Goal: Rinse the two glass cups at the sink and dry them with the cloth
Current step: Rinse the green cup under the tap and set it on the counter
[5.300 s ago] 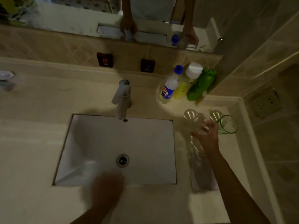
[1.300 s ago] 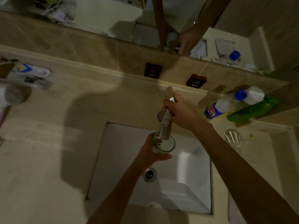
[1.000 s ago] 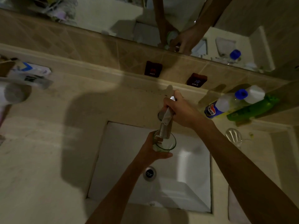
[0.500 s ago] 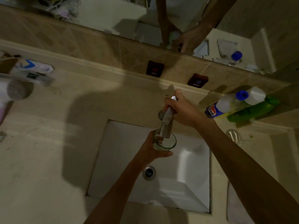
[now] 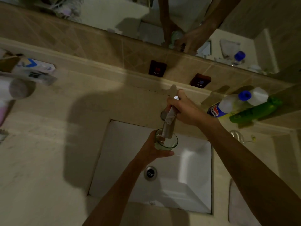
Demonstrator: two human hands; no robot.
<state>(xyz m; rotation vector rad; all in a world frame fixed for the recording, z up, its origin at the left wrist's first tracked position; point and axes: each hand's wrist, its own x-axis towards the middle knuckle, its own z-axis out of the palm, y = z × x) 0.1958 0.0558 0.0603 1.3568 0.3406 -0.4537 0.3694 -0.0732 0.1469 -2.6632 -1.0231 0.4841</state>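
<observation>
Under tap (image 5: 169, 123) — left hand (image 5: 152, 150) holds glass cup (image 5: 167, 142); right hand (image 5: 187, 110) grips lever.

Clear glass cup (image 5: 167, 142); brushed metal tap (image 5: 170, 121) above it; glossy white sink (image 5: 192, 181) below; matt, mottled stone counter (image 5: 40, 160) around.

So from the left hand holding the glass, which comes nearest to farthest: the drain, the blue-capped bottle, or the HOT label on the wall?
1. Round metal drain, just below the left hand in the basin.
2. Dark HOT label, up on the wall.
3. Blue-capped bottle, far right on the counter.
</observation>
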